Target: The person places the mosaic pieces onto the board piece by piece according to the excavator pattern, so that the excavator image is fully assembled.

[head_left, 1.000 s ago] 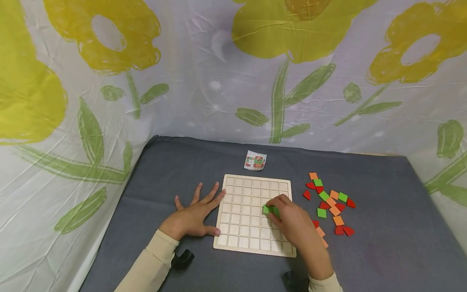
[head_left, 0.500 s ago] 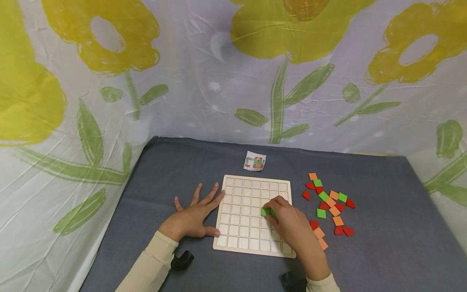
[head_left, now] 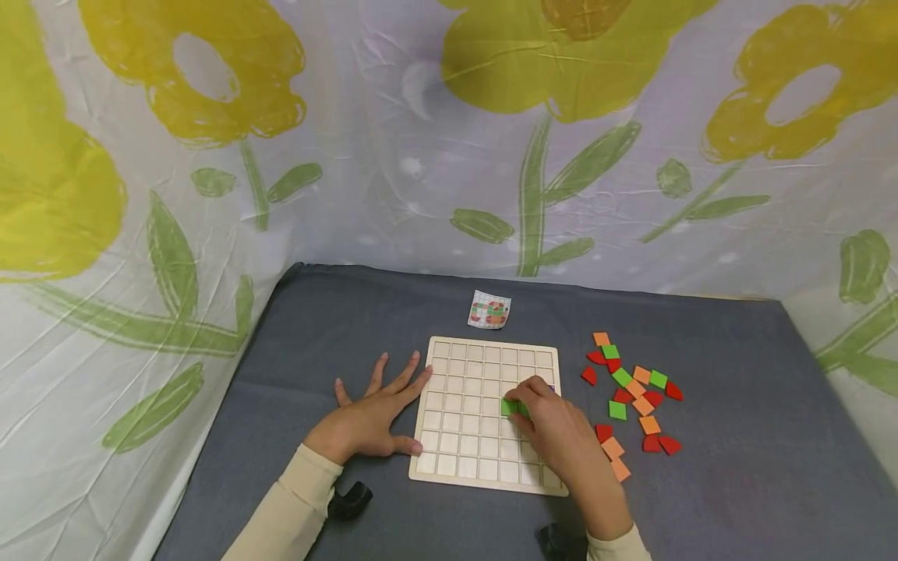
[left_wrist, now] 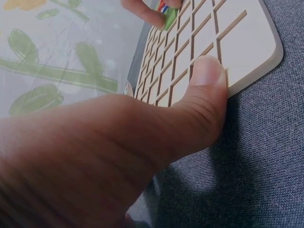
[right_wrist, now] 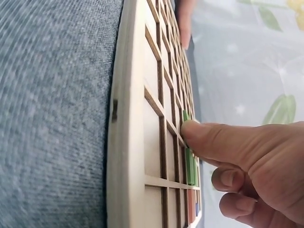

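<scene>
A pale wooden grid board lies on the dark cloth. My right hand is over its right half, fingertips and thumb pinching a green square tile at one of the cells. Beside it, partly under the fingers, a second green tile sits in the grid in the right wrist view. Reddish and blue pieces show in cells beyond it, mostly hidden by the hand in the head view. My left hand is spread at the board's left edge, its thumb resting on the rim.
Loose orange, green and red tiles lie scattered right of the board, some close to the right forearm. Behind the board is a small card with a coloured grid pattern. A flowered curtain hangs past the table's far edge.
The right hand has come down slightly, and the green tile under its fingers has shifted a little left and now lies flatter in the grid. The left hand holds its place.
</scene>
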Demonstrator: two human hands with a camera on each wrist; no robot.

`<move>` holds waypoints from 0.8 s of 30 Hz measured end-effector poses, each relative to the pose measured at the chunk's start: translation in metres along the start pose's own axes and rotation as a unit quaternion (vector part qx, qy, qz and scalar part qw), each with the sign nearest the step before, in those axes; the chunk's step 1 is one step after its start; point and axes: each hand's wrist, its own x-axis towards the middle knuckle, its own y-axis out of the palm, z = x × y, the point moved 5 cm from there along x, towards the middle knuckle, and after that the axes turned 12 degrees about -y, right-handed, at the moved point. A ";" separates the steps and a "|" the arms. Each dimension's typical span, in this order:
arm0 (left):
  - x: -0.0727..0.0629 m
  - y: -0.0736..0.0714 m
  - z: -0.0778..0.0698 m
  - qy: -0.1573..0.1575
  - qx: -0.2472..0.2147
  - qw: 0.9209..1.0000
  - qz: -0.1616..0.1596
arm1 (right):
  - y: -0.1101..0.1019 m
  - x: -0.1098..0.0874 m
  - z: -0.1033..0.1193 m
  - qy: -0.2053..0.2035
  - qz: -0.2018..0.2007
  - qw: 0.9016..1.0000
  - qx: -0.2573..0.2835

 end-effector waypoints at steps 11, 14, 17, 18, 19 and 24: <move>-0.001 0.000 0.001 -0.001 0.002 1.000 0.001 | -0.017 -0.007 -0.009 0.008 -0.031 0.999 0.014; -0.001 0.000 0.001 0.000 0.002 1.000 0.002 | -0.024 -0.013 -0.019 0.033 -0.046 0.998 0.008; -0.001 0.001 0.001 -0.002 0.002 1.000 0.003 | -0.033 -0.022 -0.032 0.064 -0.059 0.996 -0.009; -0.001 0.001 0.001 0.000 0.001 1.000 0.001 | -0.036 -0.026 -0.037 0.076 -0.062 0.995 -0.014; -0.001 0.001 0.001 -0.001 0.002 1.000 0.002 | -0.040 -0.030 -0.042 0.090 -0.064 0.994 -0.018; 0.001 0.001 0.001 0.003 -0.001 1.000 0.001 | -0.055 -0.054 -0.066 0.166 -0.049 0.985 -0.025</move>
